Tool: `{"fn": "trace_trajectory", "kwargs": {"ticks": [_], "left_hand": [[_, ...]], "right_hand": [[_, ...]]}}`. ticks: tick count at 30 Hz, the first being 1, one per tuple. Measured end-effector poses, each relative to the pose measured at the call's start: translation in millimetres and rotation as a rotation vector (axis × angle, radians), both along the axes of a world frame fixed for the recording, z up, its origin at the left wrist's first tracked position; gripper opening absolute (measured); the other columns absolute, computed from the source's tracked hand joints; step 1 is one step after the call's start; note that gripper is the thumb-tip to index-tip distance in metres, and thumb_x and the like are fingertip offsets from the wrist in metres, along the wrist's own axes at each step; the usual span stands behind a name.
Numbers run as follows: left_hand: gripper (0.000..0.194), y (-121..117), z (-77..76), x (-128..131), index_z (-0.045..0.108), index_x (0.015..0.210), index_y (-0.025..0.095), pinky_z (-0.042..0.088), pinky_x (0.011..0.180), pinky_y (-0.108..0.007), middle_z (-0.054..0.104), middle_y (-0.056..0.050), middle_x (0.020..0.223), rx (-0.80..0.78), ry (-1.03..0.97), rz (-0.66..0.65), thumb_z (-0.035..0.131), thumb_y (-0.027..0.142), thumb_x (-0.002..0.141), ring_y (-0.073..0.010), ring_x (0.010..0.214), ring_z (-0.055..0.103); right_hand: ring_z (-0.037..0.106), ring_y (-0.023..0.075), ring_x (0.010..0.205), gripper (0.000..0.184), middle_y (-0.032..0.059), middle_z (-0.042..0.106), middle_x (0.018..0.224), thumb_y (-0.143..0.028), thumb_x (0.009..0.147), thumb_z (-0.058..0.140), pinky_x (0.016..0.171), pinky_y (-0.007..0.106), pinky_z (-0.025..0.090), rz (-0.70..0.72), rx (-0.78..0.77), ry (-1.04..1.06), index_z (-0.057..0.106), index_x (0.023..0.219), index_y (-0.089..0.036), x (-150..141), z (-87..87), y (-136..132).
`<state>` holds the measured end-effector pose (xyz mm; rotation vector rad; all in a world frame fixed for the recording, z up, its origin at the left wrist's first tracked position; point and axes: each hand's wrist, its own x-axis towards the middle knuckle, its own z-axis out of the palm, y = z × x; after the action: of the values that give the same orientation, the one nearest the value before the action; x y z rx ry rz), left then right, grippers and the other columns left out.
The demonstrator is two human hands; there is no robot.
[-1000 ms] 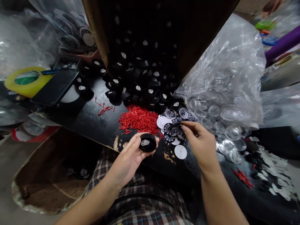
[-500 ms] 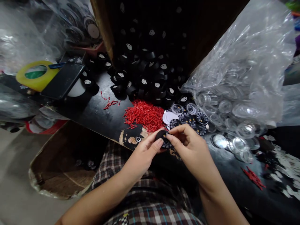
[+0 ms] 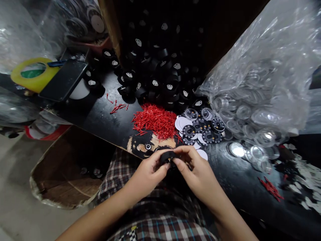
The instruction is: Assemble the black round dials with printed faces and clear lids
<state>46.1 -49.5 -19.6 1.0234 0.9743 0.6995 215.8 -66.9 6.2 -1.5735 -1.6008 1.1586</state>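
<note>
In front of my lap, both hands hold a small round black gauge case (image 3: 167,156). My left hand (image 3: 153,166) has its fingers closed around the case's left side, with the thumb below. My right hand (image 3: 192,164) pinches at the right side, thumb and forefinger against it. The case is tilted and fingers cover much of it; its dial face can hardly be seen. Just beyond the hands lie a heap of small red pointers (image 3: 155,120) and a pile of printed black dial discs (image 3: 209,136), some showing white backs.
Many black cases (image 3: 155,83) spill from a dark box behind the red heap. A bag of clear round covers (image 3: 250,90) stands at right. At left lie a phone (image 3: 64,80) and yellow tape roll (image 3: 27,75). An open carton (image 3: 65,180) sits below the table edge.
Both hands have drawn slightly down toward my lap. The case has tipped, so the dial seen before is now mostly hidden. A white disc on the table has come into view.
</note>
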Motion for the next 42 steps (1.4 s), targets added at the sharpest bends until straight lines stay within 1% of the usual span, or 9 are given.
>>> {"fn": "trace_trajectory", "kwargs": {"ticks": [2,5,8,12,16,25,30,37,42], "left_hand": [[0.031,3.5,-0.6,-4.9,0.064,0.113,0.021,0.05,0.094,-0.034,0.068,-0.005,0.117,-0.101,-0.059,0.112,0.062,0.022,0.082,-0.0223,0.109,0.062],[0.033,8.6,0.2,-7.4,0.063,0.112,0.02,0.055,0.086,-0.034,0.068,-0.006,0.114,-0.203,-0.133,0.295,0.066,0.028,0.08,-0.0229,0.105,0.063],[0.035,10.1,1.9,-4.8,0.062,0.112,0.018,0.056,0.083,-0.032,0.069,-0.007,0.11,-0.229,-0.144,0.329,0.068,0.029,0.079,-0.0217,0.101,0.065],[0.036,10.3,1.3,-0.5,0.062,0.111,0.017,0.057,0.076,-0.03,0.069,-0.007,0.104,-0.227,-0.133,0.32,0.069,0.03,0.078,-0.0215,0.095,0.067],[0.03,12.4,-0.7,1.8,0.064,0.109,0.019,0.056,0.08,-0.03,0.069,-0.005,0.104,-0.206,-0.162,0.313,0.067,0.03,0.08,-0.0207,0.098,0.066],[0.022,9.3,3.1,6.9,0.064,0.106,0.021,0.048,0.093,-0.033,0.071,-0.002,0.103,-0.153,-0.292,0.375,0.062,0.026,0.085,-0.0197,0.105,0.063],[0.022,14.9,5.0,20.0,0.063,0.108,0.02,0.044,0.099,-0.034,0.071,-0.003,0.108,-0.15,-0.383,0.357,0.059,0.026,0.087,-0.0203,0.111,0.061],[0.018,15.7,15.3,21.2,0.065,0.102,0.018,0.042,0.104,-0.039,0.073,-0.006,0.106,-0.237,-0.478,0.398,0.059,0.026,0.087,-0.0223,0.113,0.062],[0.039,17.4,16.4,17.5,0.05,0.127,0.026,0.046,0.1,-0.039,0.073,-0.004,0.108,-0.22,-0.462,0.429,0.057,0.027,0.089,-0.0193,0.101,0.068]], "right_hand": [[0.065,0.017,0.087,0.021,0.0041,0.068,0.101,-0.029,0.094,0.047,0.075,0.029,0.049,0.057,0.076,-0.096,0.055,0.112,-0.023,4.1,-1.2,9.7],[0.064,0.0236,0.092,0.017,0.007,0.07,0.098,-0.024,0.092,0.049,0.08,0.036,0.043,0.012,0.225,-0.481,0.062,0.101,-0.02,10.1,-6.1,31.3],[0.062,0.0263,0.087,0.011,0.0074,0.068,0.088,-0.021,0.089,0.053,0.074,0.037,0.037,0.007,0.257,-0.848,0.064,0.088,-0.018,10.3,-9.7,48.5],[0.061,0.0252,0.083,0.012,0.0068,0.067,0.085,-0.025,0.089,0.055,0.071,0.036,0.033,0.011,0.255,-0.987,0.062,0.084,-0.017,5.0,-8.5,53.9],[0.061,0.0249,0.082,0.015,0.0066,0.067,0.084,-0.024,0.09,0.051,0.07,0.036,0.031,0.035,0.233,-1.036,0.063,0.083,-0.017,0.3,-6.4,51.6],[0.06,0.0242,0.081,0.011,0.0057,0.066,0.082,-0.023,0.085,0.056,0.071,0.036,0.032,0.057,0.191,-0.914,0.06,0.077,-0.018,1.8,-6.7,56.8],[0.057,0.0197,0.075,0.007,0.0023,0.063,0.077,-0.023,0.084,0.058,0.071,0.033,0.036,0.045,0.309,-0.607,0.058,0.078,-0.018,3.5,-5.3,42.4],[0.055,0.0198,0.078,0.015,0.0029,0.062,0.078,-0.027,0.092,0.052,0.074,0.035,0.035,0.037,0.384,-0.559,0.059,0.081,-0.02,3.9,-1.8,28.5],[0.054,0.0157,0.074,0.013,0.0006,0.06,0.077,-0.024,0.092,0.052,0.07,0.03,0.04,-0.031,0.364,-0.239,0.058,0.081,-0.021,-0.4,10.8,24.4]]}}
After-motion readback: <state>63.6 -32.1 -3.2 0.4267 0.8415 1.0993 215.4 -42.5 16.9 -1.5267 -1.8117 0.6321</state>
